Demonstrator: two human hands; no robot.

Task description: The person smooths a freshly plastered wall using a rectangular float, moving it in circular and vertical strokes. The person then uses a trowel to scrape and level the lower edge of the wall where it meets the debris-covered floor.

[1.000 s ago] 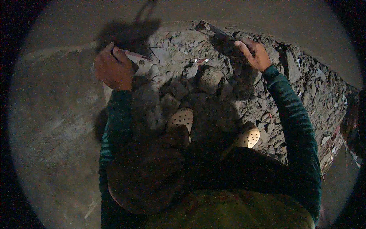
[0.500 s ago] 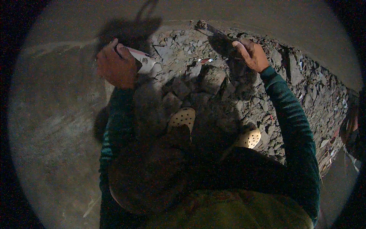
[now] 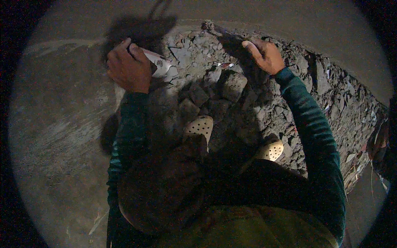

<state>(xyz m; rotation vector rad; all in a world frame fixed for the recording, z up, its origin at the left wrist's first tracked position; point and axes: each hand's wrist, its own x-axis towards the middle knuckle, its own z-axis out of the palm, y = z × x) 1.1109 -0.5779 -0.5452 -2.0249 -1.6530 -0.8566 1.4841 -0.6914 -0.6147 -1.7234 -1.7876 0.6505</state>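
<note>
At the upper left, my left hand (image 3: 129, 68) is closed around a white container (image 3: 163, 68) with a reddish upper edge. Its far end points right and rests on or just over the rubble. My right hand (image 3: 266, 56) grips a dark, thin, long-bladed tool (image 3: 228, 33); shadow hides its exact kind. The tool reaches left along the far edge of the rubble. By its tip sits a small dark lump of dirt (image 3: 207, 26). Broken grey rubble (image 3: 233, 86), in chunks and crumbs, fills the ground between my hands.
Two pale clogs with round holes, one (image 3: 200, 126) left and one (image 3: 271, 150) right, show among the rubble. Smooth grey concrete (image 3: 62, 124) lies at the left. Beyond the rubble runs a grey surface (image 3: 264, 16). Reddish-white scraps (image 3: 224, 65) are mixed in.
My right hand has moved left with the tool, and the dirt lump by its tip has shifted left too. My left hand and the white container have edged slightly right.
</note>
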